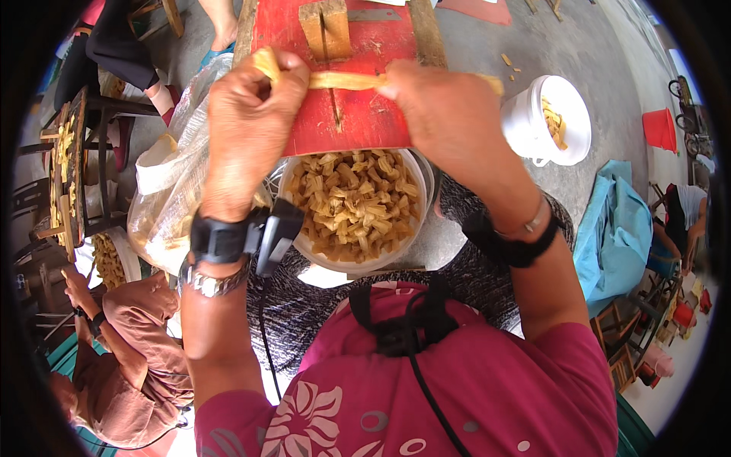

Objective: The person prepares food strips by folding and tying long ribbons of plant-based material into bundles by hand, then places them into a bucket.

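Observation:
A pale yellow, flattened plant strip [345, 81] is stretched between my two hands over a red board [365, 123]. My left hand [257, 91] grips its left end, with a folded part sticking up between the fingers. My right hand [440, 105] is closed around the strip's other side, and a tip of it shows beyond the knuckles. Just past the strip, a wooden block [324, 31] with a slot stands on the board, in line with a groove. Below the board's near edge, a round tub [422, 223] holds many short knotted or folded pieces [357, 205] of similar material.
A white bucket [517, 123] with some pieces inside stands at the right, near a blue cloth [614, 234]. A translucent woven plastic bag [171, 200] lies left of the board. Another person [123, 365] sits at lower left, by a wooden bench [80, 171]; more people are farther off.

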{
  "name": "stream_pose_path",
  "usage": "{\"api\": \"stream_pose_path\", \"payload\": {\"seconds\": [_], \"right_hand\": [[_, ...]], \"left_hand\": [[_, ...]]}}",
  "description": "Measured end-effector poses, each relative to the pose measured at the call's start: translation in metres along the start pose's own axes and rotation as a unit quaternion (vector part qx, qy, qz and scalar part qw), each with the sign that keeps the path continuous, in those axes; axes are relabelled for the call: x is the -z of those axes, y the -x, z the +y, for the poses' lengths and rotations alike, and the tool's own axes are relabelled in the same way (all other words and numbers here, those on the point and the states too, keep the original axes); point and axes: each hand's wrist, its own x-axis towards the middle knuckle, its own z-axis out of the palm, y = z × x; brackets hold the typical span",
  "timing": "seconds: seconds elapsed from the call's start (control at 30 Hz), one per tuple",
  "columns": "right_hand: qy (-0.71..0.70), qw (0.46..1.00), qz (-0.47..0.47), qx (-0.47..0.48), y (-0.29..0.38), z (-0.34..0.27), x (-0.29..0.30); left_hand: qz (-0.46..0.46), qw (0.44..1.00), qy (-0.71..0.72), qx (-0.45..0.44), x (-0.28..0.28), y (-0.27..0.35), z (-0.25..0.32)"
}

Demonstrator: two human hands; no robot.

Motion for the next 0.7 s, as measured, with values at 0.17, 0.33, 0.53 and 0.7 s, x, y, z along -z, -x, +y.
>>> {"api": "stream_pose_path", "payload": {"seconds": [0.17,0.33,0.53,0.7], "right_hand": [[0.013,1.000,0.020,-0.020,0.026,-0.006,0.009],[-0.047,0.995,0.052,0.070,0.056,-0.038,0.021],[-0.155,0.974,0.011,0.163,0.091,-0.091,0.014],[-0.342,0.922,-0.117,0.136,0.118,-0.109,-0.002]], "left_hand": [[0.028,0.996,-0.057,0.060,0.000,0.031,0.019],[-0.092,0.975,-0.050,0.197,0.002,0.082,0.014],[-0.186,0.981,-0.031,-0.044,-0.023,0.142,-0.035],[-0.206,0.898,0.324,0.215,-0.054,0.156,-0.032]]}}
